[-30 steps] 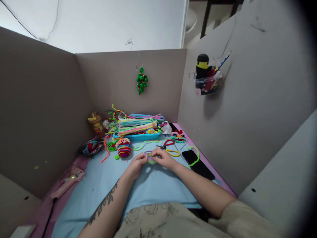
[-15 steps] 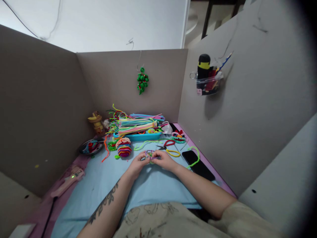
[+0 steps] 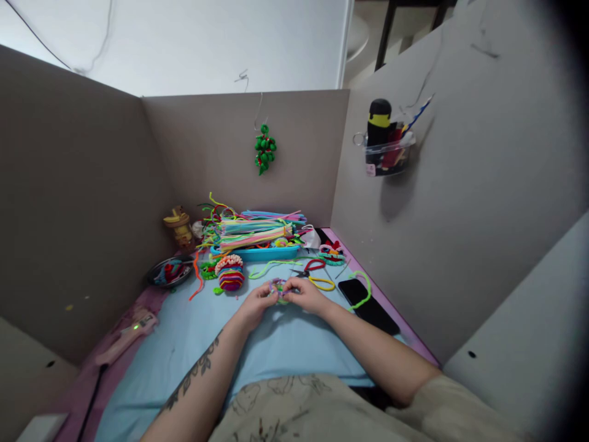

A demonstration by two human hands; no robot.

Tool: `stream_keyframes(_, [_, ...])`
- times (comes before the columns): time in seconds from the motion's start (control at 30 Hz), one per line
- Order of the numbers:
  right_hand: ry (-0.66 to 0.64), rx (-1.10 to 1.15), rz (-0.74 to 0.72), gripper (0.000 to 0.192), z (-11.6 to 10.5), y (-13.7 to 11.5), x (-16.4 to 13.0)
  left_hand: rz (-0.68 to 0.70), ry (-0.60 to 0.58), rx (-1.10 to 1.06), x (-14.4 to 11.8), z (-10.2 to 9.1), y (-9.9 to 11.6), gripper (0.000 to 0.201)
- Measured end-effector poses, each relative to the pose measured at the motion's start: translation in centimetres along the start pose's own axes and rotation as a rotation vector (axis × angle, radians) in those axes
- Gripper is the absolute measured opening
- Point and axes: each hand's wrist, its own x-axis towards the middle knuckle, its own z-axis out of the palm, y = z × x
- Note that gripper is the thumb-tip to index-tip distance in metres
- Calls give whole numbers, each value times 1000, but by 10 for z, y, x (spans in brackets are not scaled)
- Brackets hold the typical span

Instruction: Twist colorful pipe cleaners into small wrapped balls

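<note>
Raised slightly, pipe-cleaner piece [image 3: 278, 288] sits pinched between both hands' fingers [image 3: 267, 293]

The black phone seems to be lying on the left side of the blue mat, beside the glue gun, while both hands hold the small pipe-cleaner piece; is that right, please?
Not quite. The head view shows the black phone on the right side of the blue mat, near the right wall; the glue gun lies on the left. Both the left hand and right hand do hold the small pipe-cleaner piece.
</note>
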Motion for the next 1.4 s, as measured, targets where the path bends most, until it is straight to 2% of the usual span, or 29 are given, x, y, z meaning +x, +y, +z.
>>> stream_keyframes(0.07, [-25, -36, -20, 5, 0, 0, 0, 10, -11, 6, 0, 1, -1, 33])
stream_keyframes(0.13, [-39, -75, -41, 9, 1, 2, 0, 41, 38, 50, 1, 3, -4, 41])
stream_keyframes(0.17, [-31, -91, -47, 10, 1, 4, 1, 58, 99, 92, 2, 3, -7, 44])
stream_keyframes(0.23, [21, -113, -44, 12, 2, 9, 2, 87, 292, 210, 4, 3, -11, 48])
stream_keyframes(0.27, [57, -121, -40, 12, 2, 12, 3, 130, 412, 311, 5, 2, -12, 46])
stream_keyframes(0.33, [120, -129, -33, 11, 3, 15, 4, 254, 520, 528, 5, -1, -14, 34])
stream_keyframes(0.4, [149, -129, -26, 12, 4, 16, 5, 349, 487, 684, 4, -2, -14, 23])
stream_keyframes(0.5, [158, -114, 7, 11, 7, 14, 4, 424, 396, 814, 2, -1, -15, 24])
stream_keyframes(0.73, [78, -52, 47, 12, 9, 8, 0, 454, 362, 947, 0, 0, -19, 23])
stream_keyframes(0.9, [47, 34, 51, 14, 8, 8, 0, 441, 355, 900, 0, 2, -15, 24])
stream_keyframes(1.0, [85, 313, 125, 16, 7, 12, 3, 409, 464, 811, 1, 2, -8, 28])
stream_keyframes(1.07, [106, 526, 202, 16, 4, 17, 5, 348, 568, 702, 2, 1, -3, 38])
stream_keyframes(1.1, [105, 612, 241, 17, 3, 18, 6, 295, 578, 613, 2, 1, -1, 45])
stream_keyframes(1.13, [96, 685, 276, 18, 2, 19, 6, 225, 538, 503, 1, 1, 0, 52])
stream_keyframes(1.2, [68, 788, 318, 21, 0, 20, 5, 66, 355, 268, 0, 3, 2, 64])
stream_keyframes(1.27, [48, 838, 313, 23, 0, 18, 4, -36, 188, 113, -2, 6, 2, 72])
stream_keyframes(1.33, [35, 850, 286, 24, 2, 16, 3, -32, 153, 87, -2, 7, 0, 73])
stream_keyframes(1.4, [21, 832, 268, 24, 3, 15, 2, 36, 210, 158, 0, 6, -2, 68])
